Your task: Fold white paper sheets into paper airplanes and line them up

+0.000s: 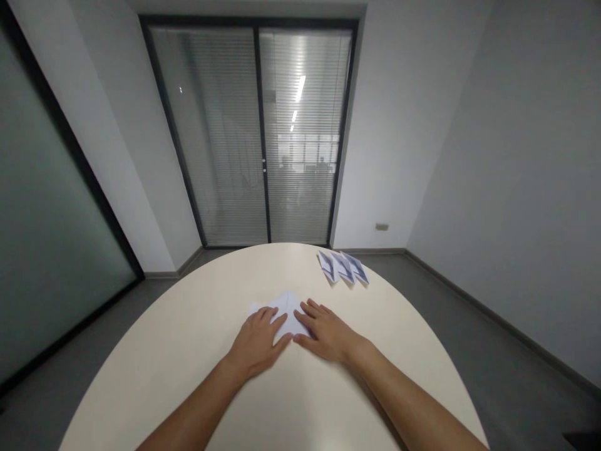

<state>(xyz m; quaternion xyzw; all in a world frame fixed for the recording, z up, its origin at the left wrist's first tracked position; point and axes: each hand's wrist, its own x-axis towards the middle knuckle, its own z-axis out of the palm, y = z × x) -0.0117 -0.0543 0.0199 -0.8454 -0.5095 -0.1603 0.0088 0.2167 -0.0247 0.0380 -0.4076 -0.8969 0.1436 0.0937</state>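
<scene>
A sheet of white paper (pixel 288 308), folded to a point at its far end, lies flat on the pale round table (pixel 188 351). My left hand (pixel 257 338) rests over its left edge with the fingers stretched out. From the other side my right hand (pixel 323 329) presses on the right edge, fingers spread. Both thumbs nearly meet at the near edge of the paper. The palms and fingers cover its two sides, so its full outline is hidden.
Several folded paper pieces (pixel 344 268), white and bluish, stand in an overlapping row near the table's far right edge. Beyond the table are a glass door with blinds (pixel 235 138), a white wall (pixel 399 125) and a dark grey floor (pixel 436 282).
</scene>
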